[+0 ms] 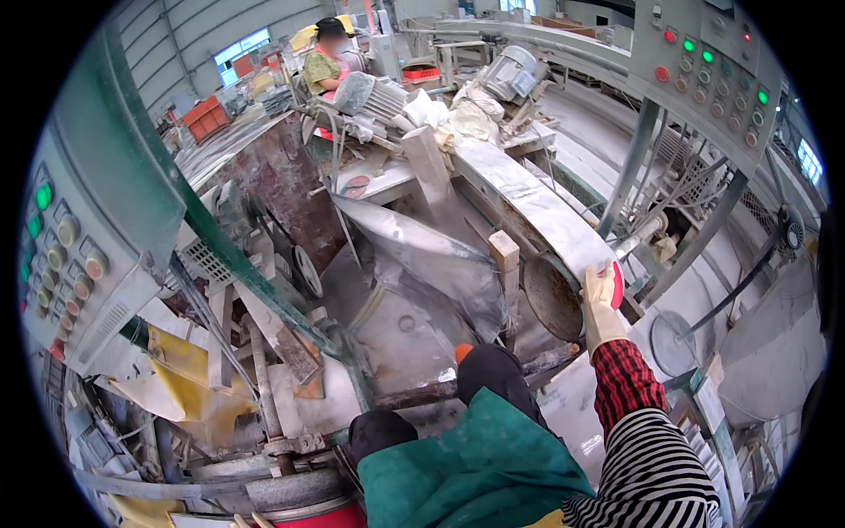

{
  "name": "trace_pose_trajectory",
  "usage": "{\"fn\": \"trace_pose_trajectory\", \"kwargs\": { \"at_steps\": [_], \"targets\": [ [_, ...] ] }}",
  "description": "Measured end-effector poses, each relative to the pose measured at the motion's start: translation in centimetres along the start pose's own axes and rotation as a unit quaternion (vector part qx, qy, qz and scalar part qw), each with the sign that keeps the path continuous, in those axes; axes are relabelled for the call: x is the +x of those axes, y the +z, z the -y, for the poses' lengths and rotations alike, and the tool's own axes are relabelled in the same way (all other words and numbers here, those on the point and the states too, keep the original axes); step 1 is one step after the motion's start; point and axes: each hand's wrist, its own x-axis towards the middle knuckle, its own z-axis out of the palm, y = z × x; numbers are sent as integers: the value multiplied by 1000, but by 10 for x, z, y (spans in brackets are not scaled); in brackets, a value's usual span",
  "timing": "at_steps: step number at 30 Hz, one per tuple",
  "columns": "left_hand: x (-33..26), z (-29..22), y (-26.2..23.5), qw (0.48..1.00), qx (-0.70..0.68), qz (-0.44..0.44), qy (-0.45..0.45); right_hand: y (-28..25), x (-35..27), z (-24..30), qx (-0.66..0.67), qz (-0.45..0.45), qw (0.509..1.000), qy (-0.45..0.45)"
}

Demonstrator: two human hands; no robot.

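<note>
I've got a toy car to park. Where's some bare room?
The long white strip looks bare between the cloth heap and the right hand. Another bare-looking patch lies between the grey sheet and the person's knees. It's crowded around the grey motor, with cloths and wood packed close.

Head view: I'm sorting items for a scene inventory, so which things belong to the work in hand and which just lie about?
Apparently in use:
right hand, gloved, at the near end of the strip
red piece against the glove
long pale strip

Apparently just lying about:
orange crate, upper left
yellow sheet, lower left
</note>
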Motion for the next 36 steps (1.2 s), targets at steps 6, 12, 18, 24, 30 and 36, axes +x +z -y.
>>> {"fn": "trace_pose_trajectory", "kwargs": {
  "at_steps": [6, 12, 18, 24, 30, 36],
  "targets": [
    [-10, 10, 10, 999, 28, -24, -8, 79, -78, 88, 106, 294, 949, -39],
    [-4, -8, -3, 999, 29, -22, -14, 185, -166, 102, 169, 471, 865, 35],
    [-7, 18, 17, 997, -22, 43, 58, 223, -215, 37, -297, 549, 737, -259],
    [26, 78, 58, 989, -124, 82, -11, 229, -219, 23, -367, 580, 678, -266],
    [12, 53, 45, 997, -67, 45, 14, 229, -201, 8, -384, 590, 658, -269],
    [18, 31, 57, 917, -294, 14, -270, 230, -196, 5, -369, 611, 672, -195]
  ]
}}
